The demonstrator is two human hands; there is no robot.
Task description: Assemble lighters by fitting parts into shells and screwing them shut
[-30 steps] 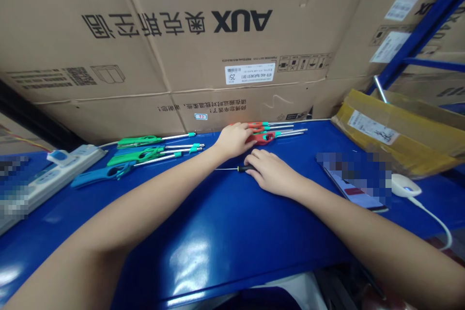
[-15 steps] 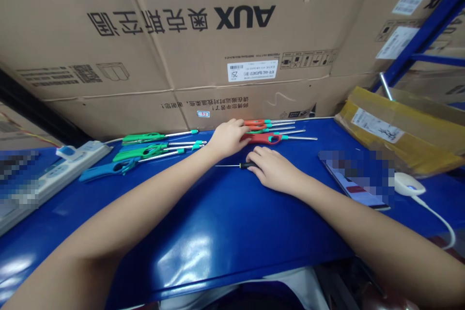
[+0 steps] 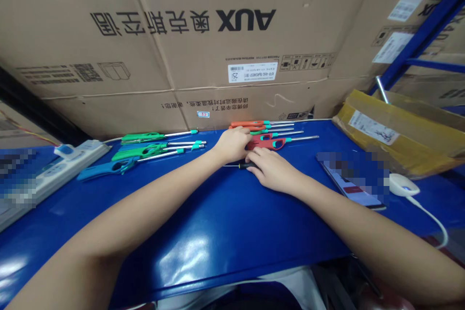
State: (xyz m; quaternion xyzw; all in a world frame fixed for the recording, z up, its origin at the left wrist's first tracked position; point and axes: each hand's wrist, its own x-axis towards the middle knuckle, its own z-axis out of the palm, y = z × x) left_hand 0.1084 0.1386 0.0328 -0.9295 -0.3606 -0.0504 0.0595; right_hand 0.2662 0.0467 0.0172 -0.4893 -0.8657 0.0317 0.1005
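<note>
My left hand (image 3: 233,145) has its fingers closed on the handle end of a red gas lighter (image 3: 268,143), whose metal tube points right. Held in my right hand (image 3: 272,169) is a screwdriver (image 3: 244,166) with a black handle and yellow ring; its thin shaft points left, below my left hand. The right fingertips are close to the red lighter. Right behind lie a second red lighter, partly hidden, and orange lighters (image 3: 247,123). On the left rest green lighters (image 3: 140,151) and a blue lighter (image 3: 108,168).
Cardboard (image 3: 203,68) stands along the back of the blue table (image 3: 218,232). At the left is a white power strip (image 3: 72,160). A phone (image 3: 348,181), a white charger (image 3: 404,185) with its cable, and a yellow-taped box (image 3: 392,131) are on the right.
My left hand has moved slightly toward me with the red lighter, away from the others, uncovering more of the orange ones. The right hand still holds the screwdriver.
</note>
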